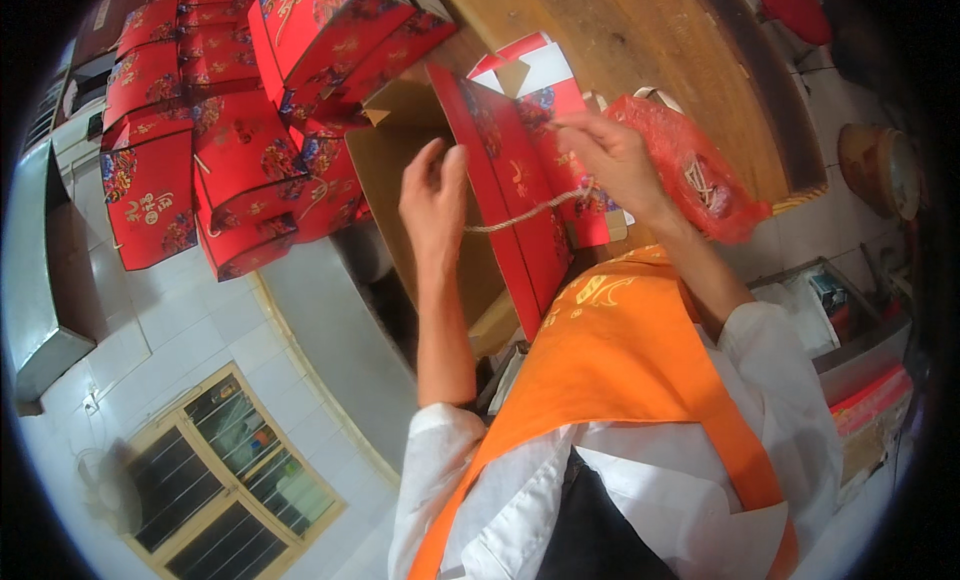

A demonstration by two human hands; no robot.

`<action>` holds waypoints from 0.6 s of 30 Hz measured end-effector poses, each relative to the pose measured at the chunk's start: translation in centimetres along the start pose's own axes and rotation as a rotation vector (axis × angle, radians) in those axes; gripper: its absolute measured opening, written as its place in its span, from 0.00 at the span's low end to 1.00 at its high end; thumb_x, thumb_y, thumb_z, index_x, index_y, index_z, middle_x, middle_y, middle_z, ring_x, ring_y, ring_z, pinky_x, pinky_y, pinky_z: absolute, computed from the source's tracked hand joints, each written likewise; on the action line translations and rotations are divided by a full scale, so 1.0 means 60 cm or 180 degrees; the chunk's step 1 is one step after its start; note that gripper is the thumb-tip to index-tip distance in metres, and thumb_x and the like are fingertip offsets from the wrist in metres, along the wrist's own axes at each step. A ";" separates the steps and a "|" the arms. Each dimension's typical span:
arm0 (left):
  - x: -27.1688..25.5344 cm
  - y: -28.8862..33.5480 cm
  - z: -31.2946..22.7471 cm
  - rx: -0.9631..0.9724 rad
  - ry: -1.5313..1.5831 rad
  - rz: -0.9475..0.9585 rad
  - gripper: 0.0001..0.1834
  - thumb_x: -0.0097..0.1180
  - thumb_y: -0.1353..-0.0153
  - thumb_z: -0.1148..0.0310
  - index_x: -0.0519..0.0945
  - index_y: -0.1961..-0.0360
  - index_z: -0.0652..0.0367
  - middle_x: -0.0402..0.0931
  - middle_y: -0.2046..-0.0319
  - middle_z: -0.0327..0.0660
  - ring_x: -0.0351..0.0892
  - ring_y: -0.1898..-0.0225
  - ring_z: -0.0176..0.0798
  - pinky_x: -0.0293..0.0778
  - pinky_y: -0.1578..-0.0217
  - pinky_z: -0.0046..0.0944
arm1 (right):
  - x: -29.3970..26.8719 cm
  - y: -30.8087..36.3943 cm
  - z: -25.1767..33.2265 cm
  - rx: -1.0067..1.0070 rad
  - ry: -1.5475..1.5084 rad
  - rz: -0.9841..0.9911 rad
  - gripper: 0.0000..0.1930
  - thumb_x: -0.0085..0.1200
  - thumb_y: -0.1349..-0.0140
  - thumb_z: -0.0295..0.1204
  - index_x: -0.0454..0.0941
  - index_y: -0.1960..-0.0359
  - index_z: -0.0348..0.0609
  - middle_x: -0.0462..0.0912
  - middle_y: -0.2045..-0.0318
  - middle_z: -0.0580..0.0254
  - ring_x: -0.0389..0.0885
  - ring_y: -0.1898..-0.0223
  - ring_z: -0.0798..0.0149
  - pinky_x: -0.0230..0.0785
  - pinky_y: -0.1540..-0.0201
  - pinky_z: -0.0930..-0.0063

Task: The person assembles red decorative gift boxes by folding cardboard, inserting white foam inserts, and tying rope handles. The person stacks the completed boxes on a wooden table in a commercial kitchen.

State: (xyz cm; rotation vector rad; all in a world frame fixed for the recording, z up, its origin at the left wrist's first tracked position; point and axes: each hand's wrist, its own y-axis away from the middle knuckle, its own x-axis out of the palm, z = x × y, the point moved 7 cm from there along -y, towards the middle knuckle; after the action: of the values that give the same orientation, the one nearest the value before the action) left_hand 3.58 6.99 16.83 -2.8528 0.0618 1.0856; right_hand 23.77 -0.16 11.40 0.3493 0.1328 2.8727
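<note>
An open gift box with a red printed outer panel and bare brown cardboard inside stands tilted in front of me. My left hand is raised at its open side, thumb and fingers apart, with nothing visible between them. A twisted beige cord runs from beside my left wrist across the red panel toward my right hand. My right hand is over the panel's right side, thumb and forefinger pinched together; what they grip is too small to make out. Beneath it lies another red printed carton piece with white flaps.
Many finished red gift boxes are stacked at the far left. A red plastic bag with pale cords inside lies on the wooden table to the right. A brown bucket and a metal-edged tray stand beyond the table.
</note>
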 end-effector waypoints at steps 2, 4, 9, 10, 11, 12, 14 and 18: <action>0.056 -0.012 0.029 -0.0909 0.0220 0.1101 0.15 0.50 0.43 0.63 0.75 0.64 0.66 0.73 0.71 0.36 0.69 0.70 0.29 0.65 0.69 0.29 | 0.020 -0.021 -0.015 -0.0609 0.0514 -0.0013 0.08 0.49 0.43 0.27 0.76 0.64 0.39 0.79 0.73 0.63 0.76 0.70 0.71 0.68 0.67 0.77; 0.074 -0.007 0.043 -0.1440 0.0454 0.1650 0.13 0.49 0.44 0.66 0.75 0.64 0.67 0.74 0.69 0.37 0.71 0.67 0.30 0.66 0.66 0.30 | 0.040 -0.033 -0.013 -0.1101 0.1150 0.0039 0.08 0.50 0.45 0.27 0.76 0.65 0.40 0.79 0.73 0.60 0.77 0.71 0.68 0.68 0.68 0.75; -0.042 0.003 0.057 -0.1879 0.1635 0.1116 0.12 0.45 0.47 0.75 0.72 0.61 0.66 0.74 0.67 0.40 0.73 0.67 0.33 0.70 0.64 0.34 | 0.066 -0.050 0.006 -0.0794 0.0819 0.0073 0.05 0.51 0.46 0.26 0.74 0.69 0.37 0.78 0.73 0.57 0.77 0.71 0.60 0.68 0.69 0.72; -0.081 0.013 0.066 -0.1888 0.1812 0.0919 0.13 0.46 0.48 0.76 0.72 0.60 0.66 0.74 0.66 0.41 0.74 0.66 0.35 0.71 0.64 0.35 | 0.077 -0.049 0.016 -0.0708 0.0677 0.0150 0.05 0.51 0.46 0.26 0.74 0.70 0.37 0.78 0.74 0.57 0.77 0.71 0.60 0.68 0.70 0.72; -0.110 0.023 0.063 -0.1855 0.1920 0.0686 0.14 0.47 0.49 0.76 0.71 0.59 0.66 0.74 0.66 0.41 0.74 0.65 0.36 0.71 0.63 0.35 | 0.089 -0.050 0.024 -0.0627 0.0553 0.0210 0.05 0.51 0.46 0.25 0.73 0.70 0.37 0.78 0.74 0.57 0.77 0.71 0.59 0.68 0.70 0.72; -0.133 0.035 0.057 -0.1820 0.2026 0.0454 0.15 0.48 0.51 0.77 0.70 0.59 0.66 0.74 0.65 0.42 0.75 0.65 0.37 0.71 0.63 0.36 | 0.107 -0.049 0.035 -0.0734 0.0595 0.0275 0.05 0.51 0.46 0.25 0.73 0.70 0.37 0.77 0.74 0.56 0.77 0.71 0.59 0.68 0.70 0.72; -0.161 0.052 0.059 -0.1688 0.2361 0.0200 0.18 0.49 0.53 0.78 0.69 0.57 0.66 0.73 0.65 0.42 0.75 0.64 0.38 0.72 0.62 0.36 | 0.139 -0.042 0.059 -0.0963 0.0713 0.0424 0.05 0.51 0.46 0.25 0.72 0.71 0.37 0.77 0.74 0.56 0.77 0.71 0.60 0.68 0.70 0.72; -0.168 0.089 0.083 -0.1587 0.3032 0.0234 0.25 0.50 0.57 0.78 0.66 0.52 0.64 0.73 0.62 0.43 0.75 0.63 0.40 0.72 0.61 0.37 | 0.206 -0.026 0.107 -0.1702 0.1082 0.0660 0.04 0.51 0.46 0.26 0.70 0.70 0.40 0.75 0.74 0.59 0.76 0.71 0.57 0.67 0.71 0.67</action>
State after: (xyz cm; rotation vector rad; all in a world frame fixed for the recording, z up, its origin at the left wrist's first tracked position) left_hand -7.60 2.25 19.47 -3.5312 -0.0515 -0.4075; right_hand 14.04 4.83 20.22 -0.2407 -0.6348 2.9875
